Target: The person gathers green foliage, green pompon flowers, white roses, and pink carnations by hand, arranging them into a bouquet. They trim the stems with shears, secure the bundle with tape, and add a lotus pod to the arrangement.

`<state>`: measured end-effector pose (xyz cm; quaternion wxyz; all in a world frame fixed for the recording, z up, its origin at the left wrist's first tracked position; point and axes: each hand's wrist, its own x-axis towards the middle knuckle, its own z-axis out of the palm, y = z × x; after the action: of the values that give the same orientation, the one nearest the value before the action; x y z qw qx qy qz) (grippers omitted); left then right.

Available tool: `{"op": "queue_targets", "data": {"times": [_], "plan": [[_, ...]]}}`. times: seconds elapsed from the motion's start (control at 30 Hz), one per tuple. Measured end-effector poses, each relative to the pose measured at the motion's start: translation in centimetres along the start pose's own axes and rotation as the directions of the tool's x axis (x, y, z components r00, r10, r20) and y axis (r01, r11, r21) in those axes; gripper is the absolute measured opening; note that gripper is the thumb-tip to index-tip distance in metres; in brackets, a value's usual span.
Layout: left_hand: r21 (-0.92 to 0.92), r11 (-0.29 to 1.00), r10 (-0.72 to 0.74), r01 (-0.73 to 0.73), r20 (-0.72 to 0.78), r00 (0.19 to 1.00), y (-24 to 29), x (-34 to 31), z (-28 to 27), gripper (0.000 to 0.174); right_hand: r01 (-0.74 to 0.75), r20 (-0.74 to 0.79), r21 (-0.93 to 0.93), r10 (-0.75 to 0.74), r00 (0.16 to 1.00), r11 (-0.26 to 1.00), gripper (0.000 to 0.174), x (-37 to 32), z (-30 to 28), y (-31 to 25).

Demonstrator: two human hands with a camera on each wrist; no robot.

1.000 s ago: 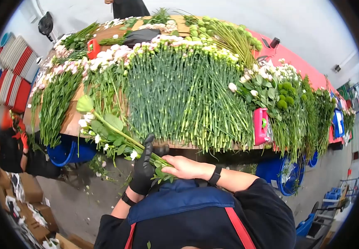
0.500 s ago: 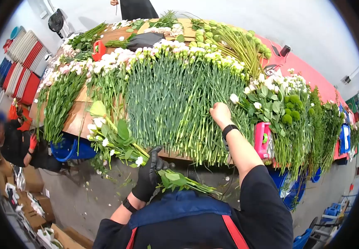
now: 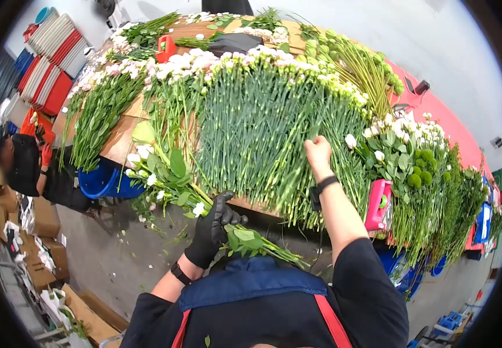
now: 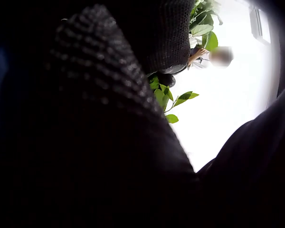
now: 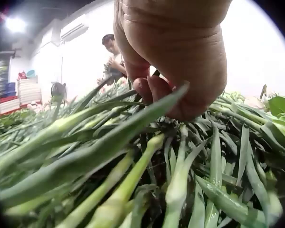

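My left hand, in a black glove, grips a small bouquet by its stems. White blooms and a large pale green bud point up and left from it; the leafy stem ends come out toward my body at the right. My bare right hand is over the wide row of carnations on the table. In the right wrist view its curled fingertips pinch a green carnation stem among the others. Dark glove fabric fills most of the left wrist view.
Leafy bundles lie left on the table. A pink container stands right of the carnations, near white roses and green pompons. Blue buckets sit below the table edge. Another person is at far left, beside cardboard boxes.
My right hand has left the bouquet's stems and reached forward right to the carnations, where it now pinches a stem. My left hand keeps holding the bouquet. The head view has shifted slightly.
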<state>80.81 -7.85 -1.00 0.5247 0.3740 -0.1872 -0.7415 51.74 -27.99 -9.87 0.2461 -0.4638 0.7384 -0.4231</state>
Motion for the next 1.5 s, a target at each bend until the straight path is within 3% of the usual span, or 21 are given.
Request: {"op": "queue_targets", "data": {"times": [0.13,0.2,0.33,0.37,0.47,0.6,0.73,0.8,0.93,0.97,1.0,1.07,1.13,1.17,1.2,1.23,1.27,1.33,1.4,1.47,1.5], "plan": [[-0.114,0.993,0.035,-0.027,0.068,0.997,0.6,0.0,-0.9,0.042,0.166,0.093,0.211,-0.188,0.978,0.963,0.019,-4.8,-3.1,-2.9],[0.072,0.995,0.061,-0.062,0.025,0.998,0.6,-0.1,-1.6,0.041,0.136,0.199,0.424,-0.239,0.951,0.895,0.015,-8.1,-3.6,-4.4],[0.159,0.987,0.036,-0.027,-0.053,0.998,2.7,-1.1,-1.1,0.046,0.36,0.392,0.22,-0.42,0.819,0.907,0.014,-13.8,-4.0,-7.8],[0.016,0.998,0.058,-0.058,-0.008,0.998,2.1,-0.4,-2.1,0.041,0.234,0.462,0.332,-0.373,0.804,0.914,0.012,-15.3,-3.2,-8.9],[0.027,0.997,0.078,-0.076,-0.084,0.993,2.8,-0.5,-2.9,0.035,0.181,0.606,0.438,-0.437,0.665,0.881,0.013,-18.2,-0.8,-10.8],[0.043,0.969,0.246,-0.242,-0.105,0.964,3.3,-1.1,-5.0,0.025,0.449,0.746,0.312,-0.508,0.429,0.837,0.015,-20.3,2.7,-14.3],[-0.112,0.958,0.248,-0.263,-0.126,0.96,4.3,-1.9,-7.9,0.027,0.628,0.729,0.388,-0.641,0.238,0.675,0.019,-22.0,6.1,-17.3],[0.21,0.884,0.439,-0.417,-0.07,0.896,4.8,-2.8,-9.8,0.029,0.667,0.758,0.406,-0.638,0.136,0.624,0.019,-22.9,7.5,-18.6],[0.553,0.688,0.568,-0.469,-0.008,0.823,4.6,-4.3,-14.6,0.032,0.638,0.807,0.482,-0.588,-0.056,0.6,0.023,-24.3,10.4,-21.3],[0.064,0.936,0.351,-0.346,-0.102,0.931,4.6,-4.6,-15.7,0.033,0.58,0.829,0.502,-0.548,-0.112,0.641,0.023,-23.3,11.8,-21.4],[-0.148,0.965,0.19,-0.217,-0.175,0.966,5.6,-5.3,-16.1,0.03,0.517,0.842,0.517,-0.512,-0.168,0.682,0.023,-22.0,13.5,-21.6],[-0.335,0.892,0.248,-0.303,-0.199,0.948,6.9,-6.8,-17.1,0.021,0.442,0.938,0.218,-0.311,0.15,0.87,0.021,-19.4,17.6,-21.2],[-0.499,0.775,0.245,-0.386,-0.326,0.913,7.7,-8.3,-18.0,0.016,0.502,0.866,0.148,-0.357,0.35,0.852,0.021,-14.7,23.8,-19.2],[-0.446,0.771,0.287,-0.455,-0.395,0.873,7.5,-8.5,-18.9,0.019,0.393,0.832,0.06,-0.264,0.489,0.917,0.02,-13.8,25.1,-20.6],[-0.451,0.783,0.272,-0.428,-0.371,0.888,8.0,-9.3,-19.6,0.025,0.514,0.758,0.045,-0.364,0.541,0.857,0.021,-10.7,28.9,-17.5],[-0.458,0.79,0.185,-0.409,-0.458,0.87,7.1,-9.7,-21.4,0.027,0.463,0.725,-0.052,-0.286,0.627,0.885,0.022,-9.9,30.1,-17.9],[-0.465,0.793,0.096,-0.392,-0.541,0.836,5.9,-10.3,-23.0,0.029,0.473,0.681,-0.064,-0.308,0.665,0.879,0.022,-7.2,33.5,-14.6],[-0.404,0.803,0.141,-0.437,-0.584,0.799,4.9,-11.7,-24.7,0.029,0.153,0.666,-0.14,-0.021,0.746,0.978,0.024,-7.1,34.8,-15.5],[-0.377,0.796,0.168,-0.474,-0.615,0.771,5.1,-12.1,-25.3,0.031,-0.01,0.684,-0.034,0.031,0.729,0.999,0.029,-7.1,36.5,-14.6],[-0.384,0.775,0.175,-0.502,-0.632,0.755,5.8,-12.6,-25.1,0.035,0.194,0.686,-0.092,-0.079,0.723,0.977,0.036,-6.4,39.1,-12.2],[-0.413,0.744,0.137,-0.525,-0.675,0.725,5.7,-12.4,-25.3,0.035,0.198,0.691,-0.142,-0.046,0.721,0.97,0.033,-7.3,38.4,-13.7]]}}
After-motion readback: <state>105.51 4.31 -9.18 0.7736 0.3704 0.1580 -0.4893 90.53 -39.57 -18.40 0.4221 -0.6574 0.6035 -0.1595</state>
